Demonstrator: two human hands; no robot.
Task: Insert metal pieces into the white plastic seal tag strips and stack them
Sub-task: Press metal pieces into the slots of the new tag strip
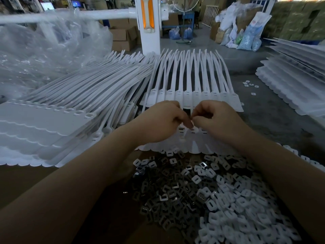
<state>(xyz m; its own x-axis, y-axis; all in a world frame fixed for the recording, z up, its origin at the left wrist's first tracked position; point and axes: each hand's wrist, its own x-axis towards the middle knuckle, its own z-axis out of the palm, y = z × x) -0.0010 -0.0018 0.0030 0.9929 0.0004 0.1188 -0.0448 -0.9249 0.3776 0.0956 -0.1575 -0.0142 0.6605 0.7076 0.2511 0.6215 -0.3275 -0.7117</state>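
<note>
A white plastic seal tag strip (193, 145) lies flat in front of me, its row of sockets partly under my hands. My left hand (161, 120) and my right hand (216, 118) meet fingertip to fingertip just above those sockets, fingers curled. They seem to pinch something small between them, hidden by the fingers. A pile of dark metal pieces (168, 192) lies just below the strip, mixed on the right with white plastic caps (246, 199). Behind my hands a stack of tag strips (191, 85) fans its long tails away from me.
A tall stack of white strips (52, 124) fills the left side, with crumpled clear plastic film (44, 50) behind it. More strips (295, 85) are piled at the right. A white post (149, 25) stands at the back, with cardboard boxes and bags on the floor beyond.
</note>
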